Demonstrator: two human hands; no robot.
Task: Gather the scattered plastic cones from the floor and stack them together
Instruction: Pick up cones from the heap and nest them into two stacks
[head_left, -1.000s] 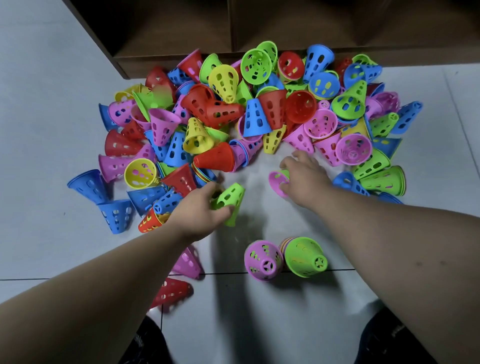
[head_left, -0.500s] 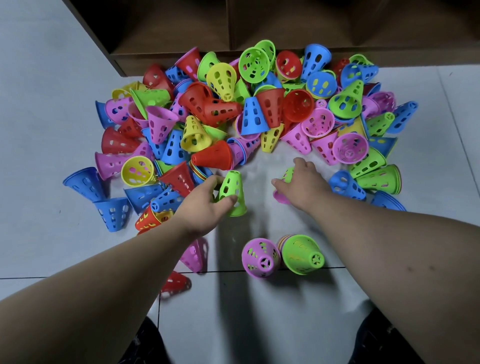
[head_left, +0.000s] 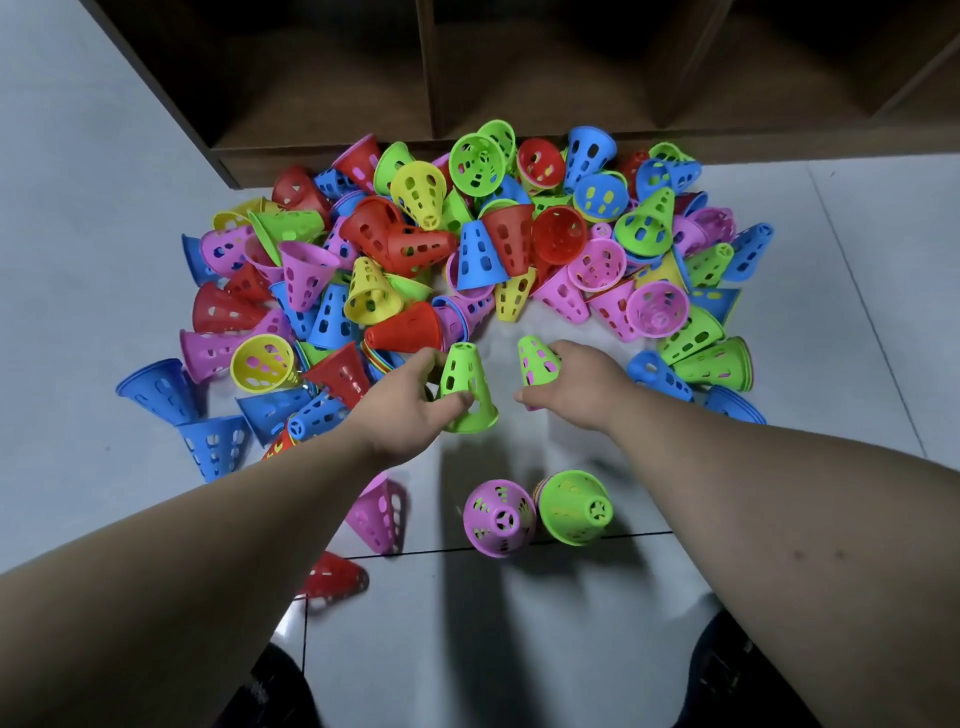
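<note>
two cones (head_left: 465, 387): left hand (head_left: 410, 415), right hand (head_left: 582, 389)

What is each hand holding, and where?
Left hand: upright green cone, by its side. Right hand: tilted green cone, by its wide end.

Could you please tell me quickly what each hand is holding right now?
Left hand: grips the plain green cone, which is upright.
Right hand: grips the green cone with pink inside.

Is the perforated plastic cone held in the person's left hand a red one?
No, the left hand grips a bright green perforated plastic cone, its narrow end pointing up.
</note>
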